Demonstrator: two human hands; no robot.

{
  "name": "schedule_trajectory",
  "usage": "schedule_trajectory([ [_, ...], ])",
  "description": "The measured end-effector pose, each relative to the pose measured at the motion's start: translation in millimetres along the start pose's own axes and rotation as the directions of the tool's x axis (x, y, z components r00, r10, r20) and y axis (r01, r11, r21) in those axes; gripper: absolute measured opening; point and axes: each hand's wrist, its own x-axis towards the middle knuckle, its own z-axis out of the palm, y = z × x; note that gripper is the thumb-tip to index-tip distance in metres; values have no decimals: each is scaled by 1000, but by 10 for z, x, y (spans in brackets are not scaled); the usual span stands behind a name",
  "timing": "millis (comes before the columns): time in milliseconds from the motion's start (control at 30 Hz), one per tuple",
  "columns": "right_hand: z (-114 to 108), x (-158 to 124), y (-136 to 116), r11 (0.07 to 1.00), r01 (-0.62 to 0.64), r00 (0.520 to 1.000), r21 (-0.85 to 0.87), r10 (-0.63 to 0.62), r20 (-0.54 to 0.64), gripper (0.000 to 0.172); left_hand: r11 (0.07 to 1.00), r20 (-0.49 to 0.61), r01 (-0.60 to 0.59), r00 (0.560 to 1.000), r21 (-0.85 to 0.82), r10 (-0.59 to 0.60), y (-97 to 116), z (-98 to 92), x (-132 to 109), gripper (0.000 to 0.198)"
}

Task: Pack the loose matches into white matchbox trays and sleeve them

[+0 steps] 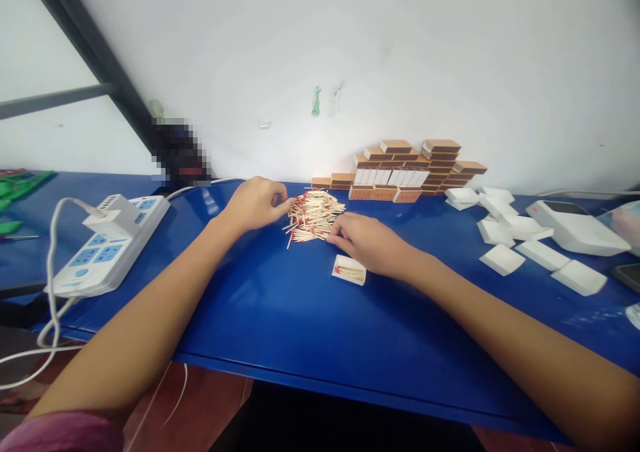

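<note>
A heap of red-tipped matchsticks (316,213) lies on the blue table between my two hands. At the heap's left edge is my left hand (256,203), its fingers curled and the thumb against the sticks; whatever its fingertips may hold is hidden. My right hand (369,240) is at the heap's right edge, thumb and forefinger pinched on matchsticks at its side. Just below that hand rests a white matchbox tray (349,279), partly filled with matchsticks whose red heads point left.
Stacked matchboxes (395,149) stand against the wall. Several white trays (503,260) lie scattered on the right, beside a white device (575,229). A power strip (120,255) with a white cable sits on the left. The blue table (280,319) ends at its front edge.
</note>
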Motion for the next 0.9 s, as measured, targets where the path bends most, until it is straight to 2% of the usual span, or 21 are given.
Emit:
schedule_trajectory([
  [300, -357, -456, 77, 999, -49, 995, 24, 47, 87, 23, 997, 15, -76, 997, 19, 75, 240, -37, -31, 30],
  [367, -409, -558, 71, 998, -68, 990, -1, 68, 126, 22, 993, 4, -116, 993, -18, 116, 325, -50, -48, 30],
  [433, -433, -635, 57, 998, -65, 986, -23, 68, 153, 21, 979, 6, -160, 987, -123, 162, 449, -72, -77, 26],
  [500, -433, -685, 37, 999, -38, 986, -32, 43, 163, 20, 949, 37, -190, 978, -251, 206, 598, -99, -118, 22],
  [600, -410, -712, 5, 999, -12, 985, -43, 20, 173, 20, 924, 106, -214, 960, -318, 259, 806, -123, -189, 25],
  [767, -360, -684, -36, 1000, 6, 984, -8, -4, 178, 19, 919, 291, -254, 894, -300, 342, 990, -48, -268, 43],
  [900, -324, -657, -90, 1000, 20, 986, 12, -22, 166, 17, 933, 342, -261, 878, -249, 336, 1031, 27, -289, 34],
])
